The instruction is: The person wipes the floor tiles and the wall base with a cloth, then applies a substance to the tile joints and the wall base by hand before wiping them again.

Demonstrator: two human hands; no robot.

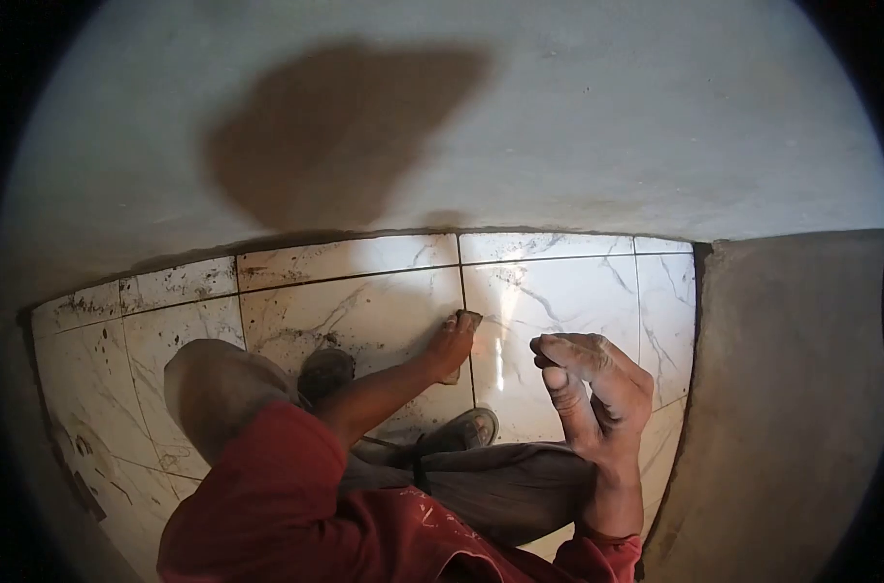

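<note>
My left hand (450,347) is low over the white marbled floor tiles (549,301), right beside the dark joint (467,355) between two of them. Its fingers are closed round a greyish-brown rag-like piece (451,378), mostly hidden under the palm, with a darker end showing past the fingertips. Raised nearer the camera, my right hand (607,394) has thumb and fingers curled together in a pinch. The fingertips look dark and dirty; what they hold, if anything, I cannot make out.
A grey plastered wall (578,126) rises along the tiles' far edge, bearing a large shadow. At the right lies a rough grey cement surface (772,389). Dark crumbs (257,330) are scattered over the left tiles. My sandalled foot (476,428) rests near my left hand.
</note>
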